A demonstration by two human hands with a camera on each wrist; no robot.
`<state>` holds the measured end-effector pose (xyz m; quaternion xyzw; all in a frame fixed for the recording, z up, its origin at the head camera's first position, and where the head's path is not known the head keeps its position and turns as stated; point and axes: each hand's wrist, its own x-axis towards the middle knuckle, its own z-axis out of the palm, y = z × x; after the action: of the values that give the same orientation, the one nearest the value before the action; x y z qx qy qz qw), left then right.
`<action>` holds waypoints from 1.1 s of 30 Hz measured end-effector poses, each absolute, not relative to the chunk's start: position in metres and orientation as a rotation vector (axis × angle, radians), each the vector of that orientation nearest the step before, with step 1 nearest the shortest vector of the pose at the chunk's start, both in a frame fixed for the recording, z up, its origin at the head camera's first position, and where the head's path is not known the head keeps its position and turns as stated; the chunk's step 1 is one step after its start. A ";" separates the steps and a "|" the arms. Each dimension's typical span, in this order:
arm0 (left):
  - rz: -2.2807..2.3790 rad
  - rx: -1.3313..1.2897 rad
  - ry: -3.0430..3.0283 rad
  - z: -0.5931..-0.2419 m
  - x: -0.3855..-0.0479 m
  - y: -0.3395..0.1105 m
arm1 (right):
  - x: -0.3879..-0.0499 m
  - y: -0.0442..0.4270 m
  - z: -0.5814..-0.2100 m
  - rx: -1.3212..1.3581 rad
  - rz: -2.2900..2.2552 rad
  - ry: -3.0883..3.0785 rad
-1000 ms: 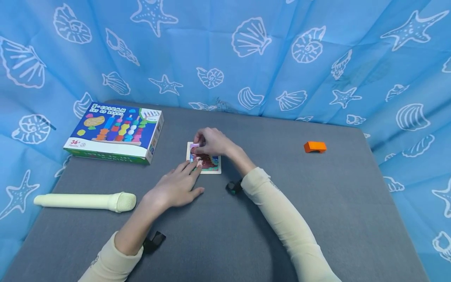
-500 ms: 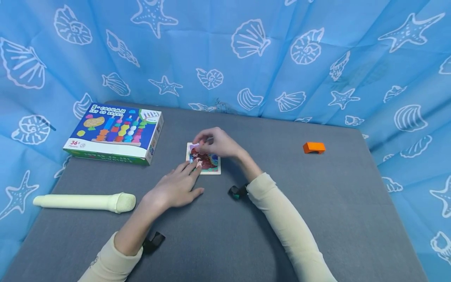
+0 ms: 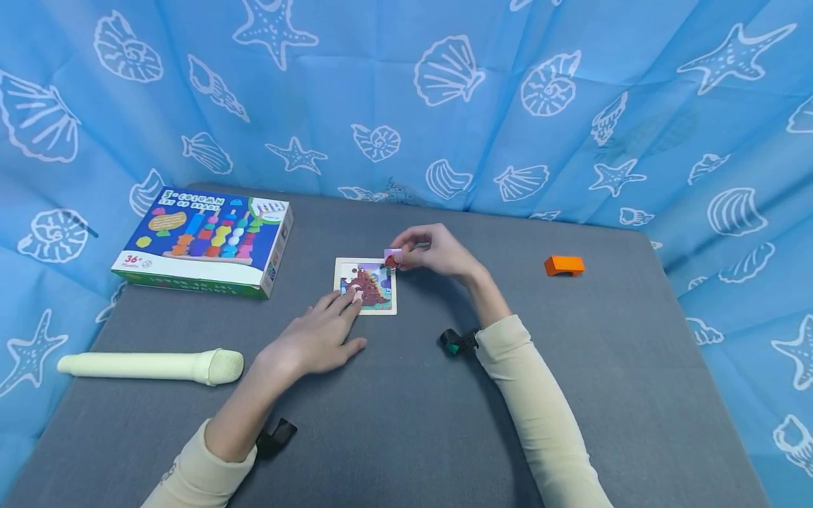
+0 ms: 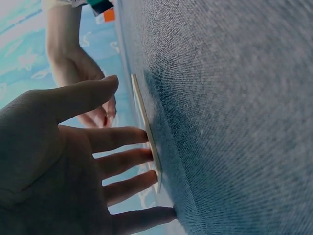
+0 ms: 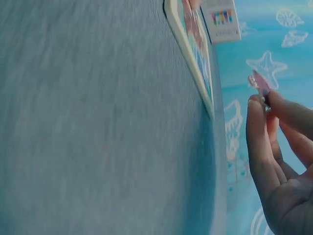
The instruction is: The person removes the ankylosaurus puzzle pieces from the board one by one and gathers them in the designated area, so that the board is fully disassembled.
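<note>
A small square jigsaw puzzle [image 3: 383,311] with a pale rim and a reddish-brown dinosaur picture lies on the table. A bare pale patch shows at its upper left. My left hand [image 3: 320,339] rests with spread, fairly straight fingers on the puzzle's lower left; in the left wrist view its fingertips touch the puzzle board [image 4: 142,112]. Over the puzzle's upper right corner, my right hand [image 3: 444,252] pinches a puzzle piece [image 3: 391,257], lilac and red, between thumb and fingers. The right wrist view shows that piece [image 5: 262,83] raised off the board, tilted.
A blue bead-set box [image 3: 203,240] lies at the back left. Nearer on the left is a pale yellow-green microphone [image 3: 152,365]. An orange arch block [image 3: 564,266] sits at the right. A blue shell-patterned curtain [image 3: 381,92] hangs behind the grey table [image 3: 394,423].
My right hand has lifted the puzzle piece from the upper left of the puzzle and carried it right, over the upper right corner. The left hand has stayed in place.
</note>
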<state>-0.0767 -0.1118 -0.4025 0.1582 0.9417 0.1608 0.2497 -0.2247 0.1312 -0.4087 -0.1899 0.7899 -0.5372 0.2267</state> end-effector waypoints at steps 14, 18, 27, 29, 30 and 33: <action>0.476 0.453 2.586 -0.401 -0.072 -0.112 | -0.237 0.154 -0.416 -0.255 -1.379 2.237; 0.484 0.457 2.591 -0.401 -0.072 -0.112 | -0.237 0.152 -0.416 -0.246 -1.357 2.266; 0.492 0.465 2.599 -0.401 -0.072 -0.113 | -0.237 0.152 -0.415 -0.254 -1.265 2.367; 0.497 0.468 2.603 -0.401 -0.072 -0.113 | -0.237 0.153 -0.415 -0.254 -1.267 2.381; 0.499 0.468 2.606 -0.401 -0.073 -0.113 | -0.237 0.154 -0.415 -0.257 -1.270 2.385; 0.503 0.461 2.615 -0.401 -0.073 -0.114 | -0.236 0.152 -0.415 -0.267 -1.329 2.345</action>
<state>-0.0732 -0.1141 -0.4009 0.1666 0.9444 0.1816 0.2178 -0.2359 0.1523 -0.4151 -0.0962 0.8456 -0.4792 0.2147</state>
